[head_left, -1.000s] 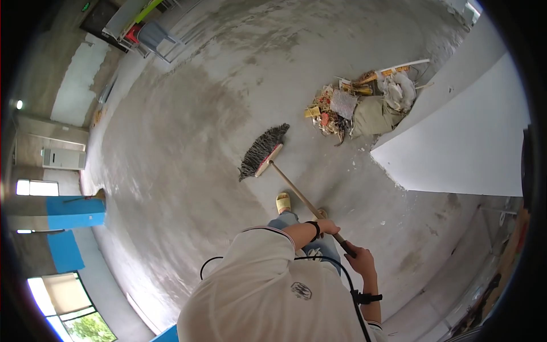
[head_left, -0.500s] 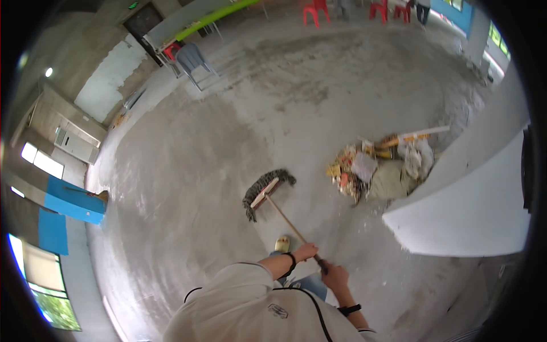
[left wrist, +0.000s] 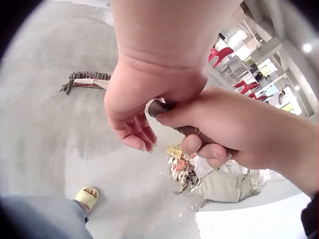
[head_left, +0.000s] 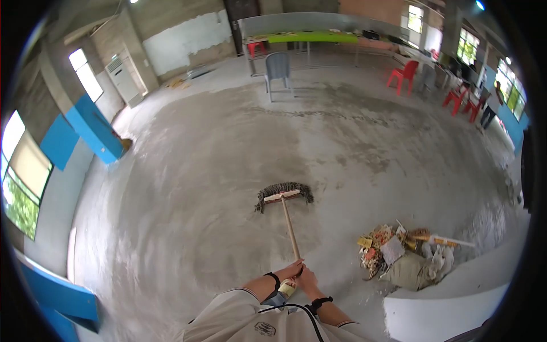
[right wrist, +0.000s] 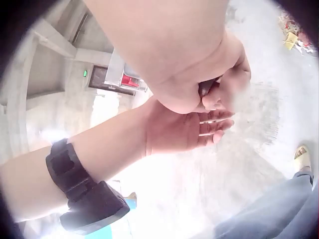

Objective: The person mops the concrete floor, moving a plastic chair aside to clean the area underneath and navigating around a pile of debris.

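A mop with a dark grey string head [head_left: 285, 189] and a long wooden handle [head_left: 290, 228] reaches out over the floor ahead of me. My left hand [head_left: 292, 269] holds the handle on the mop-head side, its fingers loosely bent in the left wrist view. Right behind it, my right hand [head_left: 307, 280] grips the dark end of the handle; in the left wrist view the thumb and fingers wrap round this dark grip [left wrist: 192, 131]. The two hands overlap in the right wrist view. The mop strings lie spread on the concrete floor [head_left: 228, 239].
A heap of rubbish [head_left: 380, 251] with a greenish sack [head_left: 411, 272] lies to the right, beside a white wall block [head_left: 444, 313]. A grey chair [head_left: 278, 73] and a green-topped table [head_left: 310, 37] stand ahead. Red chairs [head_left: 403, 76] and a person [head_left: 492, 105] are far right. A blue pillar [head_left: 97, 128] stands left.
My view has lifted and turned, so the rubbish heap sits lower right and the far furniture shows. The mop head now points straight ahead, and my hands appear closer together on the handle.
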Demonstrator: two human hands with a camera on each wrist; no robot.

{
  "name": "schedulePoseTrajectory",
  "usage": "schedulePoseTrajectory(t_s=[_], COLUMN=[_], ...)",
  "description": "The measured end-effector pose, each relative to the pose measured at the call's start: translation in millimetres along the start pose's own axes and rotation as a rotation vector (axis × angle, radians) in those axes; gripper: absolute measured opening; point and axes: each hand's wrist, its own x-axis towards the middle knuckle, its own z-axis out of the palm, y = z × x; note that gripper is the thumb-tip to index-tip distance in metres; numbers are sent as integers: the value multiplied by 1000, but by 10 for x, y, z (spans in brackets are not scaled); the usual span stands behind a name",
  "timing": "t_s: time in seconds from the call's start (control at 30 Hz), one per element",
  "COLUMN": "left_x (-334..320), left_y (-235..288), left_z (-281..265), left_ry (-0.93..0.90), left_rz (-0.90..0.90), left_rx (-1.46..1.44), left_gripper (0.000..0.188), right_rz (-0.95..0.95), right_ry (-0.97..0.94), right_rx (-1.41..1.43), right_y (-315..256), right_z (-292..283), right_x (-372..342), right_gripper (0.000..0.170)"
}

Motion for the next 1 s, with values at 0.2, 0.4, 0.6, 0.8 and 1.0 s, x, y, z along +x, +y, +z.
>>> schedulePoseTrajectory(t_s=[0.2,0.4,0.6,0.8,1.0], left_x=[308,116,-132,-951,-1591], left_y=[-323,-309,-384,-800,-1739], left_z=[-35,505,1023,1892,3405], left_ry=[134,88,35,-65,-391], left_rz=[89,80,141,70,-15], left_rx=[134,330,325,252,228], left_gripper=[38,38,34,30,31], right_rz=[52,228,336,117,90], right_ry=[-166,-212,-231,-130,-276], right_rx=[144,358,553,140,151], right_y=[-187,430,582,1346,2071], right_z=[10,180,-157,371,403], right_x=[-77,-612,-1374,-2431,-4220], right_gripper=[61,66,66,72,78])
